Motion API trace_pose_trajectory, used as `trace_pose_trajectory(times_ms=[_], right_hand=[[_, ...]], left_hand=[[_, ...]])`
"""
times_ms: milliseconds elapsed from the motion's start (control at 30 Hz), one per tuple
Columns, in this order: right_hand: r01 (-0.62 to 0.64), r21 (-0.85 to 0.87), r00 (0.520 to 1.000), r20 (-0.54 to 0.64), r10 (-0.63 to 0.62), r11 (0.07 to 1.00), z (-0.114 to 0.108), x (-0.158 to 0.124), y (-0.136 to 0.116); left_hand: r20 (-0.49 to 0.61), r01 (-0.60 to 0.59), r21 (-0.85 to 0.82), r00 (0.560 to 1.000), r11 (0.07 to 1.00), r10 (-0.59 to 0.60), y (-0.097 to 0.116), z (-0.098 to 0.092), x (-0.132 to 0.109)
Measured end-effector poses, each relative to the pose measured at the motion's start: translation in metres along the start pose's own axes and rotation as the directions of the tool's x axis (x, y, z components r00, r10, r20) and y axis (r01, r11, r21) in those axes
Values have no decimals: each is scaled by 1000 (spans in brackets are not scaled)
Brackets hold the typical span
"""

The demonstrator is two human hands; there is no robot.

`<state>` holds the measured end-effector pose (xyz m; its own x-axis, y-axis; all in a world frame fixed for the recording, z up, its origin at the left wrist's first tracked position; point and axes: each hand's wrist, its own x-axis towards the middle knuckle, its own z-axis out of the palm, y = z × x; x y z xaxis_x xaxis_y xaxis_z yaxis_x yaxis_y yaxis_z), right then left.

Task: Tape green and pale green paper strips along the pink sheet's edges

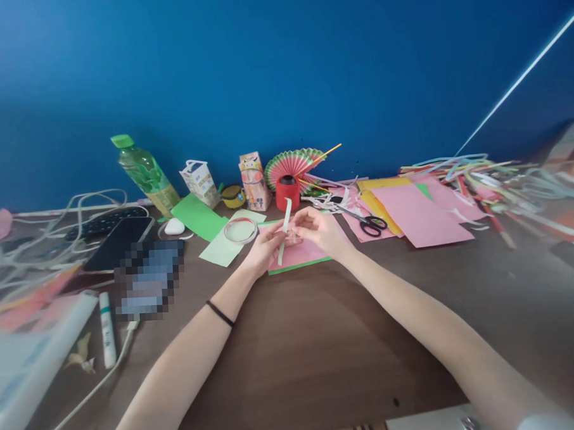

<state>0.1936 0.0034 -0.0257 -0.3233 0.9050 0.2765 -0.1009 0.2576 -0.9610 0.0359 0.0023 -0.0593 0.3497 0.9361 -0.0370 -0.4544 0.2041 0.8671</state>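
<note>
My left hand (264,250) pinches a narrow pale green paper strip (287,216), which stands up nearly vertical between the hands. Close on its right, my right hand (317,231) has its thumb and fingertips pressed together beside the strip; what lies between them is too small to tell. Beneath both hands lies a pink sheet (312,252) with a green edge showing under it. Left of my left hand, a roll of tape (241,231) rests on pale green paper (218,251). Black-handled scissors (373,226) lie to the right on pink paper.
Along the wall stand a green bottle (145,170), a milk carton (200,184), a decorated box (254,185), a red container (287,193) and a paper fan (297,167). Phones (151,275), cables and a marker (107,330) lie left; pink sheets (423,215) and paper strips (490,181) right.
</note>
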Motion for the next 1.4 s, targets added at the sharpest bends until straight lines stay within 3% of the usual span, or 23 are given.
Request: trace_pose_trajectory(times_ms=[200, 600, 1400], right_hand=[[23, 41, 999, 26, -24, 999, 9, 0, 12], [109, -54, 980, -162, -117, 993, 18, -6, 42], [136, -119, 970, -187, -156, 984, 19, -5, 48]], left_hand=[[-75, -121, 2, 990, 993, 121, -3, 3, 6], [3, 31, -34, 1000, 999, -31, -1, 0, 9], [45, 42, -57, 998, 997, -40, -5, -5, 13]])
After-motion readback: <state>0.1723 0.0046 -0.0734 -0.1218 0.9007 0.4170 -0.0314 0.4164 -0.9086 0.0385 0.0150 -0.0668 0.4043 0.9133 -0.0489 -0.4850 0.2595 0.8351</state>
